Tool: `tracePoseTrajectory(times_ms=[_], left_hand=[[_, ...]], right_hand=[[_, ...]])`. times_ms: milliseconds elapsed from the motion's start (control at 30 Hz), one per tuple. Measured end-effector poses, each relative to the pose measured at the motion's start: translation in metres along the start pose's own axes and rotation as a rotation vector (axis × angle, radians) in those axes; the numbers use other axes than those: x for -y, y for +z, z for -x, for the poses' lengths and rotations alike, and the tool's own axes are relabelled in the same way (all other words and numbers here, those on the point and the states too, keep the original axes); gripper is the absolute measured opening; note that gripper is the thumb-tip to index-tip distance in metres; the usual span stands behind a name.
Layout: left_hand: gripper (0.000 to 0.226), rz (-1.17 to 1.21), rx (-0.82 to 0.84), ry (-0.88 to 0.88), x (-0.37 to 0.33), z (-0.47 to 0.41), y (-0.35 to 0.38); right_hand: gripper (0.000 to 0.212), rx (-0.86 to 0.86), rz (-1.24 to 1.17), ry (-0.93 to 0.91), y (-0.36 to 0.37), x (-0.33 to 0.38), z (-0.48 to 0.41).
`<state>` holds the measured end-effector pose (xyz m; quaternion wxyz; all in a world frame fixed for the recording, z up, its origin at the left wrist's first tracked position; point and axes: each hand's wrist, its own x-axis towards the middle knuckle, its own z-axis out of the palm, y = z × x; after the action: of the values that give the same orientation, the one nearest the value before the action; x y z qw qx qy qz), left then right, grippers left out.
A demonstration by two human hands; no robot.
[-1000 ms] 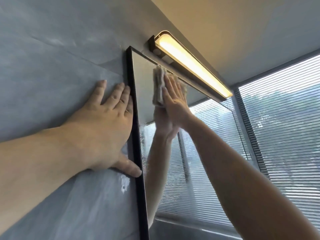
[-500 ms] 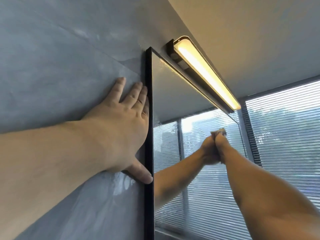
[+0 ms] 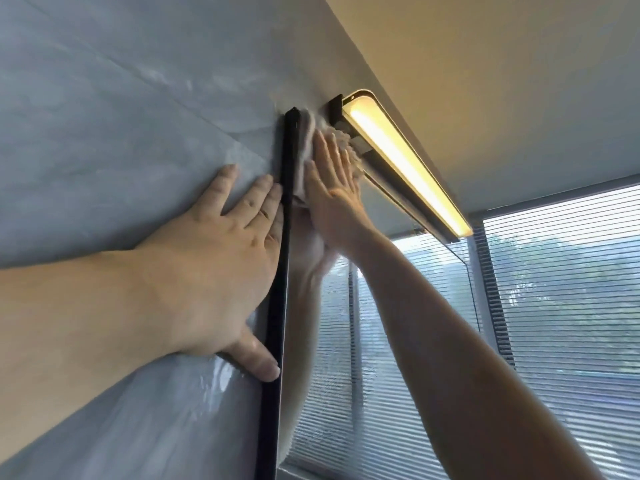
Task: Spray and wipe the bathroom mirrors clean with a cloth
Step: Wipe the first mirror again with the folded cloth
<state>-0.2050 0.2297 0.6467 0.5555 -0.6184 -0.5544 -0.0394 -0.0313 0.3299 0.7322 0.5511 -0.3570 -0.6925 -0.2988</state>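
- Head view, single frame: one wall-mounted mirror [image 3: 339, 393] with a black frame [image 3: 282, 254], seen steeply from below.
- Cloth [image 3: 307, 147]: pale and bunched, held flat against the glass at the mirror's top left corner, touching the frame's left edge and reaching just under the lit lamp bar [image 3: 405, 161].
- Right hand [image 3: 334, 192]: fingers straight and close together, palm toward the glass, pressing the cloth onto the mirror; nothing is pinched.
- Left hand [image 3: 207, 282]: fingers spread and laid flat on the grey wall [image 3: 121, 133] just beside the frame's left edge, with the thumb tip against the frame. It holds nothing and appears to serve as a brace.
- Spray bottle: not in view.
- Progress, as judged: wiping is under way and has reached the top left corner. Spraying of this mirror seems finished, since neither hand carries a bottle.
- Glass below the cloth: reflects window blinds [image 3: 571, 306] and the arm; faint speckling near the left edge may be leftover spray, but it is too soft to confirm.
- Remaining, as judged: the lower left strip and bottom edge likely need passes, and any further mirrors lie out of frame.
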Motion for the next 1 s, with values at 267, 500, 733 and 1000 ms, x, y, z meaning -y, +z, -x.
tracePoseTrajectory(times_ms=[267,500,733,1000], left_hand=[[0.159,-0.031,-0.032,0.026,-0.004,-0.014,0.009],[0.159,-0.022,-0.061,0.049,-0.004,-0.016,0.012],[0.155,0.01,-0.094,0.046,-0.004,-0.014,0.011],[0.158,0.032,-0.093,0.041,-0.003,-0.006,0.006]], right_hand=[[0.064,-0.008,-0.031,-0.067,-0.003,-0.014,-0.005],[0.057,-0.114,-0.067,0.375,-0.01,-0.12,0.015],[0.064,-0.013,0.044,0.345,-0.004,-0.071,0.022],[0.063,0.116,-0.012,-0.053,-0.001,-0.006,0.065]])
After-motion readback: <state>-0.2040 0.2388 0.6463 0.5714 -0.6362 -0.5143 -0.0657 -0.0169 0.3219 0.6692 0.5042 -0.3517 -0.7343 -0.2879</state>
